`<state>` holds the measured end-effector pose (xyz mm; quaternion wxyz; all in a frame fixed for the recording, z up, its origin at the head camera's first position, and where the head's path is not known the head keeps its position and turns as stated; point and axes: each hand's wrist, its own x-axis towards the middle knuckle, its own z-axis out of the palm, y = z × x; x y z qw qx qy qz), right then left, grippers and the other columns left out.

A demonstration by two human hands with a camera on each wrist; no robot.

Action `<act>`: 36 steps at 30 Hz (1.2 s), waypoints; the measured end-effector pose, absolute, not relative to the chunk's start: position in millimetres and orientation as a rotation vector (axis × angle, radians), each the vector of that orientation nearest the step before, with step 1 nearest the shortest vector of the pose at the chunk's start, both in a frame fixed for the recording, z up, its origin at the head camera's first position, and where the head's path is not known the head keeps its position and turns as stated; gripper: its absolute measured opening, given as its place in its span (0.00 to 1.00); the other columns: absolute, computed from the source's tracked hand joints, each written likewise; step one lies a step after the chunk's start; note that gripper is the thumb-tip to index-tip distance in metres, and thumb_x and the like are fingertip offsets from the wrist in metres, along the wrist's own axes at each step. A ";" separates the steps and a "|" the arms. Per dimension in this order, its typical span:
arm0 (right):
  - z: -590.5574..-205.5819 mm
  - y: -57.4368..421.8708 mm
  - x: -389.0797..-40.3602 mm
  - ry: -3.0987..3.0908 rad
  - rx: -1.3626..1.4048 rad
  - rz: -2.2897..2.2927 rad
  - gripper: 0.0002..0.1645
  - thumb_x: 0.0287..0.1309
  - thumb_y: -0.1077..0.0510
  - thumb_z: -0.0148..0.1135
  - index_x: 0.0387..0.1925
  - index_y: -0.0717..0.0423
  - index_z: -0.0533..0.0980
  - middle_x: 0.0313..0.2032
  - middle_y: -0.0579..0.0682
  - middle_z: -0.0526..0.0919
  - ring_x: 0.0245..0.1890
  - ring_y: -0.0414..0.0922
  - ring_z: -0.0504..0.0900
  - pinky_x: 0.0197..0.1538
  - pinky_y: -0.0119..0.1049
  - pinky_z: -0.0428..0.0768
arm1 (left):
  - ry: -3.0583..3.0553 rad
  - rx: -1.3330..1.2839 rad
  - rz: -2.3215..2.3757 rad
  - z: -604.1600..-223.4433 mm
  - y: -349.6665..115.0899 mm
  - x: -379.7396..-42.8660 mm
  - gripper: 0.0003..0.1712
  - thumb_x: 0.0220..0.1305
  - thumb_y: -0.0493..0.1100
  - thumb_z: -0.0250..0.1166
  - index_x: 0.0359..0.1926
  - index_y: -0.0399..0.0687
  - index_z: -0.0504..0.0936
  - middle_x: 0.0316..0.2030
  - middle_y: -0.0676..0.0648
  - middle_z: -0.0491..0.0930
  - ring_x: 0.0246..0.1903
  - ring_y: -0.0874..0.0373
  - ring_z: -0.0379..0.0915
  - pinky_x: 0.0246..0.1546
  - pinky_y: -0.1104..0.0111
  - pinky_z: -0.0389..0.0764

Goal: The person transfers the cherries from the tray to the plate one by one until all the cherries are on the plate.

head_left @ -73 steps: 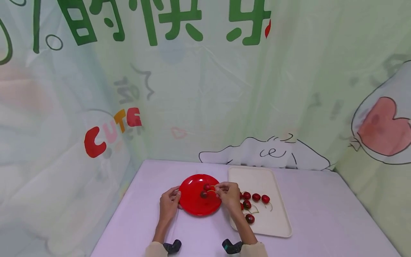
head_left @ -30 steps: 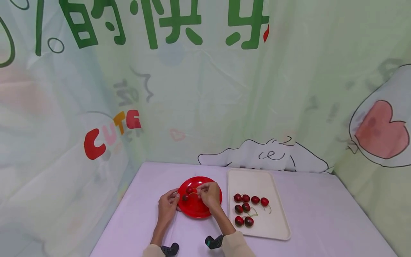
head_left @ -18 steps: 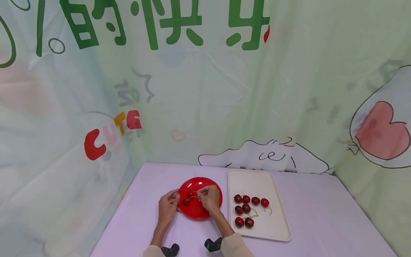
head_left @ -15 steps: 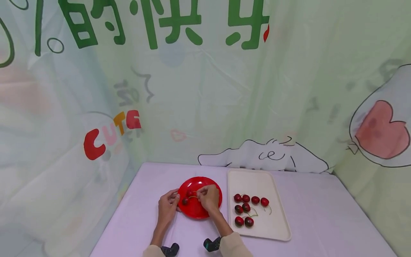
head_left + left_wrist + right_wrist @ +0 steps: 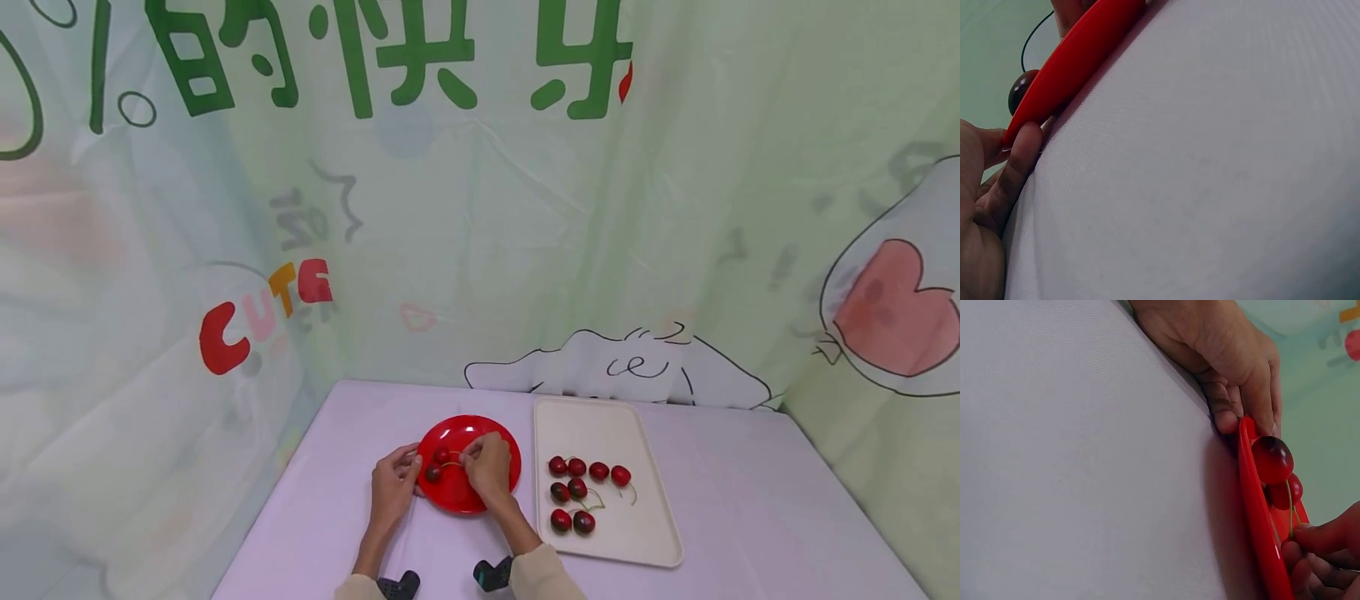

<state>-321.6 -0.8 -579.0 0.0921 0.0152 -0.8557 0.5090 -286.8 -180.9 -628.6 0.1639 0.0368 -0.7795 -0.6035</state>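
Cherries (image 5: 433, 473), two of them, glossy and round, were over the red plate (image 5: 453, 497), stems pinched by the right hand (image 5: 487, 468), which hid part of the plate from the head view. The left hand (image 5: 393, 483) gripped the plate's smooth rim. To the right, eight more cherries (image 5: 577, 488) lay in a shallow, round-cornered cream tray (image 5: 592, 425). Behind the lilac tablecloth (image 5: 757, 500) hung a wrinkled, printed curtain (image 5: 510, 250).

two cherries (image 5: 434, 472) have shifted left across the plate (image 5: 459, 498).
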 end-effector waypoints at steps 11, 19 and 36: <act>-574.7 2.3 -320.0 -2.591 0.085 1.469 0.08 0.54 0.66 0.84 0.34 0.63 0.89 0.26 0.52 0.89 0.29 0.45 0.87 0.41 0.49 0.95 | -2.210 0.119 -1.758 -632.0 -181.8 -287.5 0.19 0.79 0.36 0.66 0.65 0.35 0.84 0.49 0.31 0.89 0.17 0.63 0.81 0.23 0.75 0.85; -560.3 0.5 -317.1 -2.670 0.063 1.465 0.07 0.57 0.66 0.82 0.35 0.65 0.89 0.27 0.55 0.89 0.34 0.48 0.88 0.40 0.47 0.95 | -2.216 0.082 -1.741 -631.9 -184.6 -288.3 0.19 0.79 0.35 0.65 0.65 0.33 0.84 0.49 0.31 0.89 0.16 0.62 0.81 0.23 0.73 0.86; -551.8 7.6 -311.3 -2.708 0.110 1.505 0.09 0.62 0.63 0.79 0.41 0.67 0.90 0.23 0.53 0.87 0.23 0.41 0.84 0.38 0.40 0.93 | -2.246 0.117 -1.726 -635.7 -184.6 -290.6 0.19 0.79 0.37 0.65 0.66 0.38 0.84 0.51 0.33 0.89 0.18 0.62 0.82 0.26 0.75 0.86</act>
